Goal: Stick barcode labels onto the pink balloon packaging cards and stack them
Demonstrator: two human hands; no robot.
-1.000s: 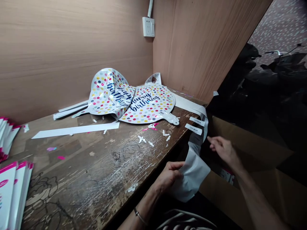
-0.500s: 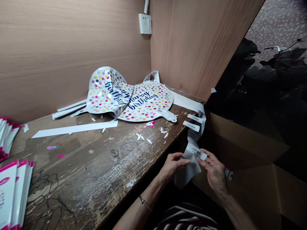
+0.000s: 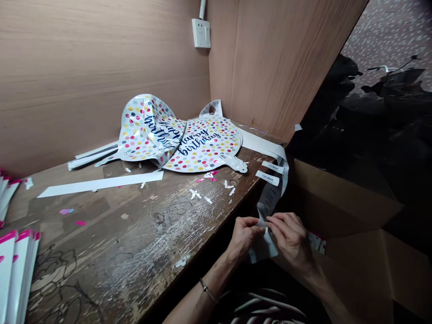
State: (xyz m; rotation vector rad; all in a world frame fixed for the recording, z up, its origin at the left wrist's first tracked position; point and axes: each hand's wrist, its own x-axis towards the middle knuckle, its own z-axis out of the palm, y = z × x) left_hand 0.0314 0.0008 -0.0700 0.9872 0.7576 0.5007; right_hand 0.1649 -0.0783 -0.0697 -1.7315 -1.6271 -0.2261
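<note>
A long strip of barcode labels point(image 3: 271, 198) hangs from the table edge down to both my hands. My left hand point(image 3: 242, 238) pinches the strip between thumb and fingers, its loose whitish end dangling below. Closed fingers of my right hand point(image 3: 290, 239) press on the same strip from the right side; whether a peeled label is between them is hidden. Two single barcode labels, an upper label point(image 3: 272, 167) and a lower label point(image 3: 267, 178), stick out from the table edge above my hands. Flat foil balloons point(image 3: 216, 139) printed "happy birthday" with coloured dots lie on the table beyond.
A worn wooden table point(image 3: 135, 243) carries paper scraps, a white paper strip point(image 3: 101, 183) and packs with pink edges point(image 3: 20, 274) at left. An open cardboard box point(image 3: 357, 265) stands below on the right. Wooden panels with a socket point(image 3: 201, 33) rise behind.
My right hand has moved left and turned inward, closer to my left hand. The label that showed in its fingers is no longer visible. The view has shifted slightly.
</note>
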